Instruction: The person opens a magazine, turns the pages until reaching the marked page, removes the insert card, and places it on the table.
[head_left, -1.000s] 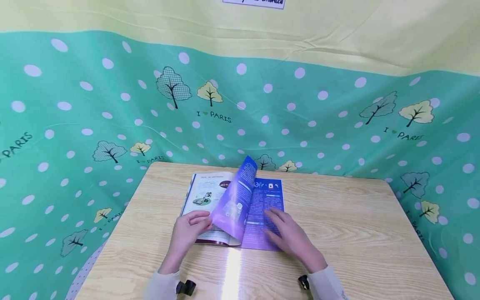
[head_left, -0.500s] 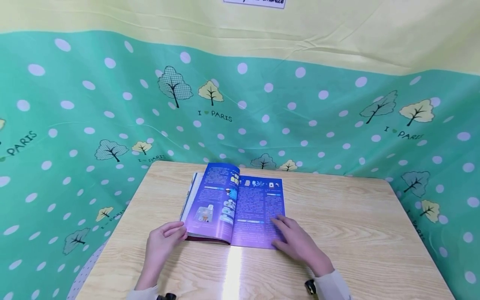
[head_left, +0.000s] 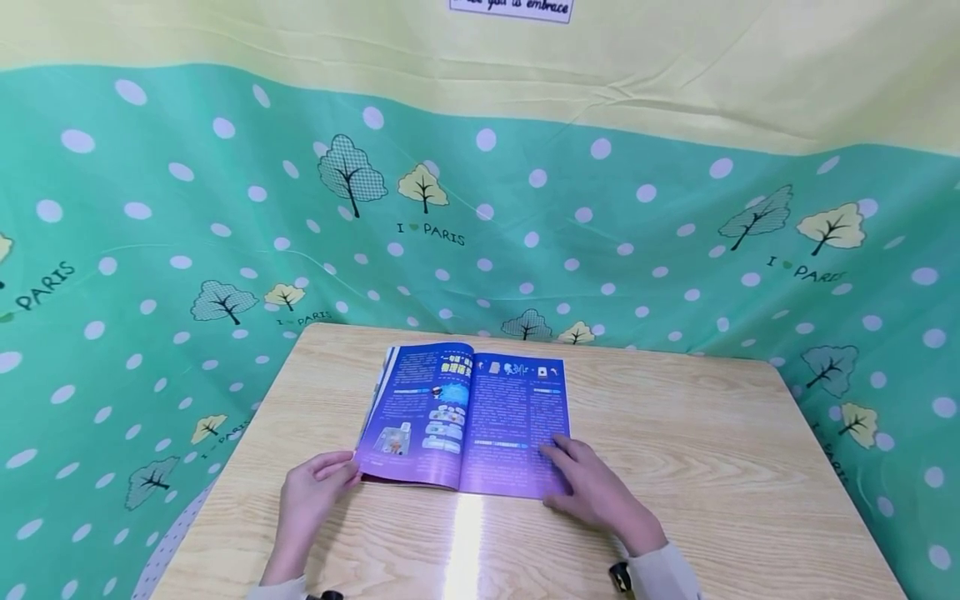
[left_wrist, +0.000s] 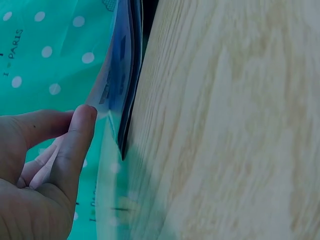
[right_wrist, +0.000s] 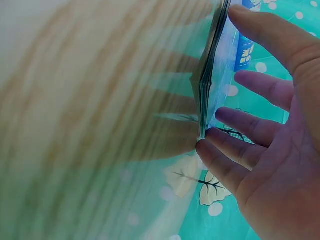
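Note:
An open magazine (head_left: 504,421) lies on the wooden table, its facing pages blue and purple with text and small pictures. At the lower left corner, my left hand (head_left: 309,496) pinches the left page between thumb and index finger. The left wrist view shows that page (left_wrist: 102,90) held a little away from the leaves beneath it. My right hand (head_left: 596,490) is at the lower right edge of the magazine, fingertips on the right page. In the right wrist view its fingers (right_wrist: 250,125) are spread and loosely bent along the edge of the stacked leaves.
The pale wood table (head_left: 712,450) extends around the magazine, with a bright light reflection in front of it. A green dotted cloth (head_left: 570,242) with tree prints hangs behind and at both sides of the table.
My left hand has carried the blue-purple page over from the middle to the left, where it now lies nearly flat over the white page. My right hand has shifted slightly right.

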